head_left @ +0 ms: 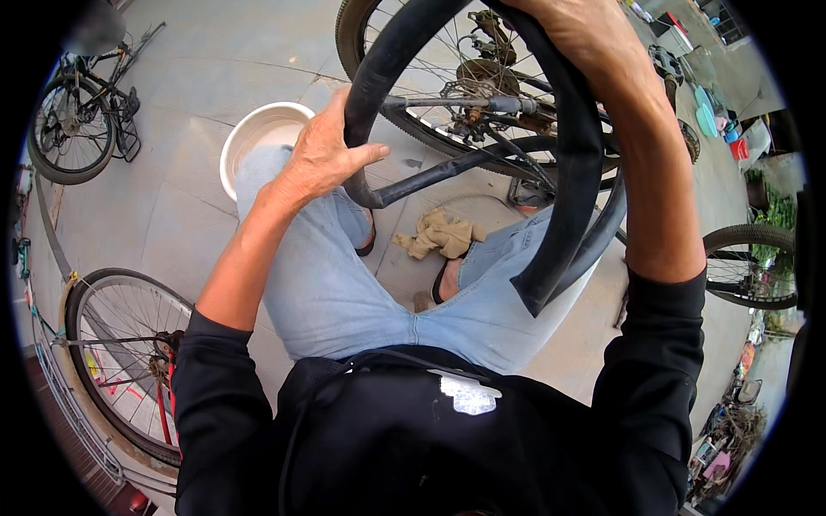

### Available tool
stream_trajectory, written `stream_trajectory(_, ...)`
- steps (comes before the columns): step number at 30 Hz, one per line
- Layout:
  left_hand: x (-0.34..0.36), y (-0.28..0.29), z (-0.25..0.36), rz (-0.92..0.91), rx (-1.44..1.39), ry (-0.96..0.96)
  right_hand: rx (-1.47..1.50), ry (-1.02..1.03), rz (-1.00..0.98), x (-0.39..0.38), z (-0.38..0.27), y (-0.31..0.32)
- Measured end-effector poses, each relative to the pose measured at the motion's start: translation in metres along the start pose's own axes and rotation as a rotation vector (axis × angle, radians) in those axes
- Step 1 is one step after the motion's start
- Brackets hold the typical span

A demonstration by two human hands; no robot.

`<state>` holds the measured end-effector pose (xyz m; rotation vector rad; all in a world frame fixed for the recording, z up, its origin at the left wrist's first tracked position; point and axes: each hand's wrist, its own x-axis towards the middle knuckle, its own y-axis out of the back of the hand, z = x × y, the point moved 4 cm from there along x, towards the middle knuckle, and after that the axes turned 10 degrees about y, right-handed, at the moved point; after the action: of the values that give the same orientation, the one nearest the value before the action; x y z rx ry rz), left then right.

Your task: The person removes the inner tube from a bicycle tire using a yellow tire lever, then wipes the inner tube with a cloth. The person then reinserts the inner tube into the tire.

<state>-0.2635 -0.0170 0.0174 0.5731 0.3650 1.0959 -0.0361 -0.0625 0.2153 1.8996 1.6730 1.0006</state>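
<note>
A thick black bicycle inner tube hangs in a loop in front of me, its lower part drooping over my right thigh. My left hand is wrapped round the tube's left side, thumb pointing right, with its fingers hidden behind the rubber. At the upper edge my right hand grips the top right of the loop; its fingers are partly out of the picture. Behind the tube lies a bicycle with its rear wheel, brake disc and cassette showing. A wrinkled tan cloth rests on the ground between my feet.
A white basin stands beside my left knee. More bicycles are around: a black one far left, a wheel with a red frame near left, and another wheel at right. Basins and clutter line the right side.
</note>
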Motion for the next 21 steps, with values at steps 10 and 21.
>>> stream_trajectory(10, 0.176, 0.035, -0.067, 0.342, -0.306, 0.139, 0.195, 0.214, 0.322, 0.186, 0.028, -0.020)
stream_trajectory(21, 0.247, 0.014, -0.083, 0.631, 0.137, 0.088, -0.148, 0.363, 0.386, 0.152, 0.038, -0.038)
